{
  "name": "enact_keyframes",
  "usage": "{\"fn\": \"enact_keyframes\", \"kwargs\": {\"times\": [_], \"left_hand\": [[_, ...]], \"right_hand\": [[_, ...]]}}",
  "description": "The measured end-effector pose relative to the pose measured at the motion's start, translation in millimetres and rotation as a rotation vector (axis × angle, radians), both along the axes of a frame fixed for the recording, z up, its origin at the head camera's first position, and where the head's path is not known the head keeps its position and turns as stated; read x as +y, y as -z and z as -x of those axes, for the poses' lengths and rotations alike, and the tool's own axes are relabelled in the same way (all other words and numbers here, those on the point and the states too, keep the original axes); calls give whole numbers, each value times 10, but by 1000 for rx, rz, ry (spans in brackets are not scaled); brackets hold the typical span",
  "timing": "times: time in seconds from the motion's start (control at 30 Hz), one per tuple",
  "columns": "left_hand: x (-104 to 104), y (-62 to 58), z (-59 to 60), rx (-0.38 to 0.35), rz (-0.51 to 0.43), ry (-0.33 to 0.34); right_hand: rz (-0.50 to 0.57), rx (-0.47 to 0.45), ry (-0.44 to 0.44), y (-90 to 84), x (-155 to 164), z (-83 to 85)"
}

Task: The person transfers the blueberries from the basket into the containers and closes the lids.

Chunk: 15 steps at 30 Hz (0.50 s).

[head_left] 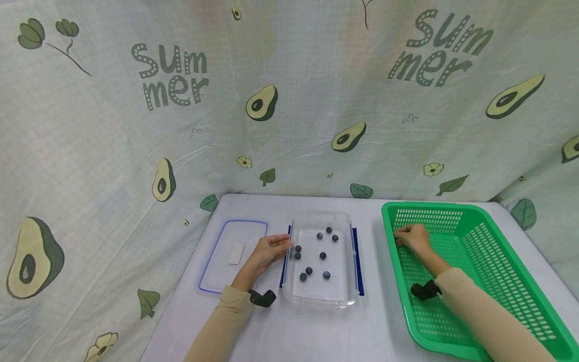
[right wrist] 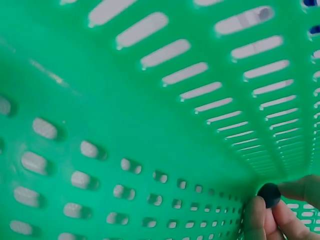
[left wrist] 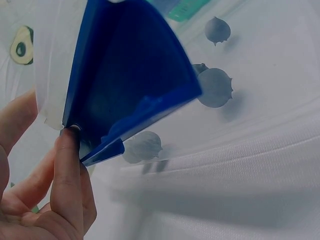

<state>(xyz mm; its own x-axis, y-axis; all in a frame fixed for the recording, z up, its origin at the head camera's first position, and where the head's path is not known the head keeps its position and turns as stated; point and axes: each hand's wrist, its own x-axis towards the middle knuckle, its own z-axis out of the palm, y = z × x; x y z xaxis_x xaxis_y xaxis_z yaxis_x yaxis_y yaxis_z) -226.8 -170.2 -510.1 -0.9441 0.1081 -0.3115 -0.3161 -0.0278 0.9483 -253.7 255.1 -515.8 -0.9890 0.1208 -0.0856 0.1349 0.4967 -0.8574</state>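
Observation:
A clear plastic box (head_left: 341,286) with dark blue side clips (head_left: 358,261) holds several blueberries (head_left: 323,255) spread over its bottom. My left hand (head_left: 270,254) is at the box's left side. In the left wrist view its thumb and fingers pinch the edge beside a blue clip (left wrist: 130,75) that hangs outward. My right hand (head_left: 413,239) reaches into a green basket (head_left: 402,301), near its left wall toward the back. The right wrist view shows a blueberry (right wrist: 270,195) pinched between thumb and fingers, low in the basket's corner.
A clear lid with a blue rim (head_left: 203,261) lies left of the box, with a white rectangle (head_left: 236,253) on it. Behind the white table (head_left: 267,332) hangs a curtain (head_left: 298,60) printed with avocados. The basket's raised rim (head_left: 511,226) borders the right side.

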Motion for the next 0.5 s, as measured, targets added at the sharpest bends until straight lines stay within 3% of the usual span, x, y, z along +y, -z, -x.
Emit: {"fn": "enact_keyframes", "kwargs": {"times": [0.5], "left_hand": [[-19, 32, 1, 4, -20, 10]], "right_hand": [[72, -5, -27, -157, 37, -22]]}}
